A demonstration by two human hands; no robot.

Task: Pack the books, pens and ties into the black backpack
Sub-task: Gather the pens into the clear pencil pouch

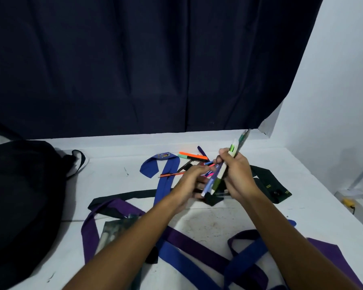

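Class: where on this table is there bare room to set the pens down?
Bare table between the black backpack and the blue tie, and along the far edge. Crowded near the front, where ties overlap, and under both hands.

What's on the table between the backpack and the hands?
In the head view, a blue tie lies between the backpack and the hands; otherwise bare table.

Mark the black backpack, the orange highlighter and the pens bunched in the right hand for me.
black backpack [23, 195]: head view, on its dark front panel.
orange highlighter [192, 155]: head view, mid-barrel, lying on the table.
bunch of pens [218, 178]: head view, white-and-green barrel below the right hand [237, 176].
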